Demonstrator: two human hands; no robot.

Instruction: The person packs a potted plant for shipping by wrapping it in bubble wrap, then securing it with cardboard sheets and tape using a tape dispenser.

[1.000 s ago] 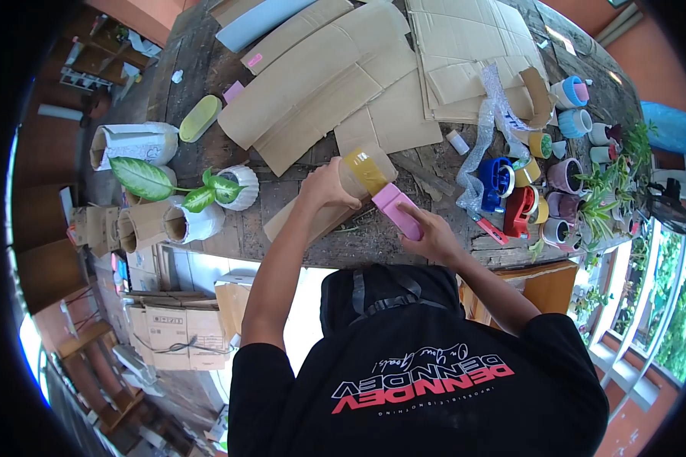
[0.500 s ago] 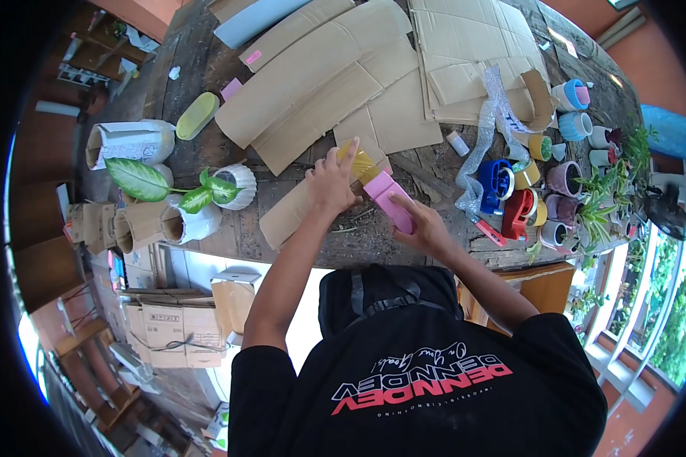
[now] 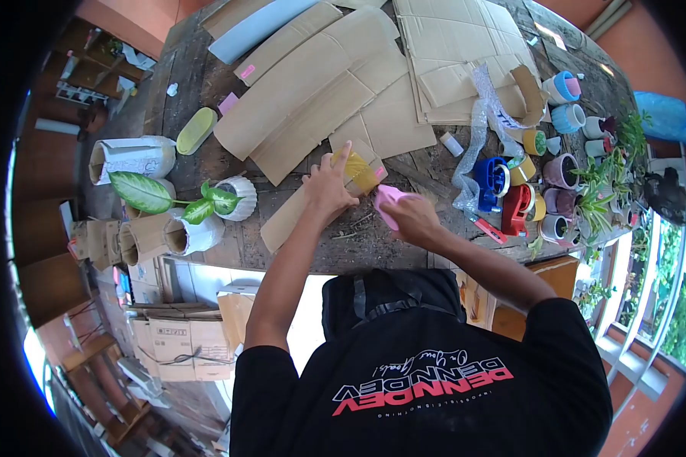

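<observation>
My left hand (image 3: pixel 329 189) spans a small cardboard piece wrapped in shiny yellow tape (image 3: pixel 360 172), its index finger along the far edge and its thumb on the near side. At the right end of that piece sits a small pink patch (image 3: pixel 379 172). Pinched in my right hand (image 3: pixel 415 219) is a bent pink sheet (image 3: pixel 389 204), close beside the wrapped piece; the fingers partly cover it. Beneath my left forearm lies a plain cardboard strip (image 3: pixel 288 219).
Large cardboard sheets (image 3: pixel 305 84) spread across the far table. To the right are a red tape dispenser (image 3: pixel 517 209), a blue one (image 3: pixel 489 183), a cutter (image 3: pixel 489 228), bubble wrap (image 3: pixel 476 137) and several potted plants (image 3: pixel 562 171). A leafy plant (image 3: pixel 141 192) stands left.
My right hand has turned and the pink sheet, straight and long before, is now bent and mostly within my fingers. More of the yellow-taped piece's right end shows. My left hand stays in place.
</observation>
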